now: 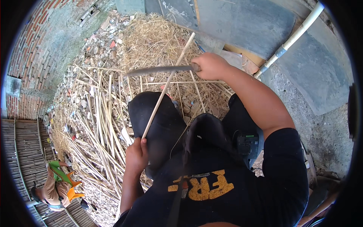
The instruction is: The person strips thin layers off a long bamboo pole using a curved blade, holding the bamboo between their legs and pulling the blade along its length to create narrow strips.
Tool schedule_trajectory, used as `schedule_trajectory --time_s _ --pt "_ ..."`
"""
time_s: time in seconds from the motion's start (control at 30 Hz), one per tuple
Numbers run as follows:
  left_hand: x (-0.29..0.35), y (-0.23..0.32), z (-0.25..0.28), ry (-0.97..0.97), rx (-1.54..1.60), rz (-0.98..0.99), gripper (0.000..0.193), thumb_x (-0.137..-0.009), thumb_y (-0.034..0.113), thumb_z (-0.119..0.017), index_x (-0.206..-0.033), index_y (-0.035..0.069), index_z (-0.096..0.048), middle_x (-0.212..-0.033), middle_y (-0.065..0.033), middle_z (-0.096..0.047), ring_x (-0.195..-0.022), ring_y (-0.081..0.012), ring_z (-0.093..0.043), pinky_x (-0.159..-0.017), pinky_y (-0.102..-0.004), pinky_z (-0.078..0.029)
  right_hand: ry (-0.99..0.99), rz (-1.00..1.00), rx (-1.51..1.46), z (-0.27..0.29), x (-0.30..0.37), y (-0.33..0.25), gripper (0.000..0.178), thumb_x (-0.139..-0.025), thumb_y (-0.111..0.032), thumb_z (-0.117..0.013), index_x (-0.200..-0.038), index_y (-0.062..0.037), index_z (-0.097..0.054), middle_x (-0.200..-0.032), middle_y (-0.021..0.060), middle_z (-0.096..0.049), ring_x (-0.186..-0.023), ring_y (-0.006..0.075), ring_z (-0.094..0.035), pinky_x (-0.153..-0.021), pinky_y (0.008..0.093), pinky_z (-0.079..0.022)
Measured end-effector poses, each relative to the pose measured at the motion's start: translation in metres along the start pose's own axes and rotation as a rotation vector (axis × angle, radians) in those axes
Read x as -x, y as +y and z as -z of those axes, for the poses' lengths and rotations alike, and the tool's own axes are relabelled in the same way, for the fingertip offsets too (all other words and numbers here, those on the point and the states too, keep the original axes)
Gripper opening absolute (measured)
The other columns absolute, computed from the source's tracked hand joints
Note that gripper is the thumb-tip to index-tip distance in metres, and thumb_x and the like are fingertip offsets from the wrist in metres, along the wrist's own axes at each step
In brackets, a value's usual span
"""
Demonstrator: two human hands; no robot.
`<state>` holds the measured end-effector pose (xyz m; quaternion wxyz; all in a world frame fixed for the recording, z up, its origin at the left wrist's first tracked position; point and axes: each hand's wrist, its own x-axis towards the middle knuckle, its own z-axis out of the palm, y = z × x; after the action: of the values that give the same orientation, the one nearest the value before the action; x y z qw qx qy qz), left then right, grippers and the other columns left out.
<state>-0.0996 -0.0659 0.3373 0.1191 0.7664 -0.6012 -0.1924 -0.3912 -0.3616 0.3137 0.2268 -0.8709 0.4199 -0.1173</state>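
My left hand (137, 156) is closed round the near end of a pale bamboo strip (162, 99), which slants up and away across my left thigh. In my right hand (210, 66) is the handle of a long, dark-bladed machete (159, 70), its fingers wrapped round it. The blade points left and crosses the strip towards its far end; whether the two touch I cannot tell. Beyond my knees, a few more thin strips (197, 90) lie on straw-like shavings.
Many split bamboo strips (100, 125) lie heaped at left on rubble. A pile of shavings (151, 39) spreads ahead. Grey sheets (245, 26) and a pale pipe (293, 38) stand at right. Another person (53, 189) sits at lower left by an orange stool (75, 189).
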Motion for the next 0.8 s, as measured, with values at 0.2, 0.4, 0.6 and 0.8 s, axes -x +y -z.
schedule_trajectory --time_s 0.2,0.4,0.6,0.8 --pt "0.001 0.0 0.001 0.023 0.001 -0.039 0.035 -0.104 0.025 -0.047 -0.079 0.002 -0.052 -0.06 -0.0247 -0.056 -0.06 -0.048 -0.057 -0.055 -0.0546 -0.041 0.123 -0.195 -0.05 -0.005 -0.008 0.043 0.019 -0.077 -0.017 -0.063 -0.09 -0.0039 -0.067 -0.086 0.0202 -0.068 -0.084 0.039 -0.066 -0.075 0.0498 -0.051" --pt "0.003 0.004 0.006 0.003 -0.011 -0.028 0.036 -0.105 0.027 -0.046 -0.078 0.002 -0.051 -0.061 -0.0246 -0.057 -0.061 -0.048 -0.058 -0.055 -0.0553 -0.041 -0.038 -0.08 0.005 0.012 0.005 0.002 0.022 -0.075 -0.017 -0.064 -0.094 -0.0059 -0.067 -0.084 0.0204 -0.068 -0.084 0.0393 -0.066 -0.074 0.0499 -0.051" --pt "0.001 0.014 0.011 -0.005 -0.101 0.022 0.04 -0.105 0.029 -0.043 -0.08 0.0 -0.053 -0.066 -0.0264 -0.058 -0.066 -0.0493 -0.058 -0.059 -0.0537 -0.042 -0.041 -0.175 -0.025 -0.009 -0.01 0.042 0.024 -0.074 -0.015 -0.064 -0.096 -0.0094 -0.069 -0.084 0.0181 -0.068 -0.084 0.0381 -0.067 -0.074 0.0487 -0.052" --pt "0.007 0.015 0.01 0.042 -0.084 0.01 0.035 -0.104 0.027 -0.046 -0.08 0.002 -0.052 -0.064 -0.0249 -0.06 -0.064 -0.0475 -0.06 -0.058 -0.0552 -0.044 -0.063 -0.135 0.044 0.009 0.003 0.02 0.025 -0.072 -0.019 -0.068 -0.095 -0.0083 -0.068 -0.079 0.0186 -0.066 -0.08 0.0389 -0.065 -0.07 0.0492 -0.05"
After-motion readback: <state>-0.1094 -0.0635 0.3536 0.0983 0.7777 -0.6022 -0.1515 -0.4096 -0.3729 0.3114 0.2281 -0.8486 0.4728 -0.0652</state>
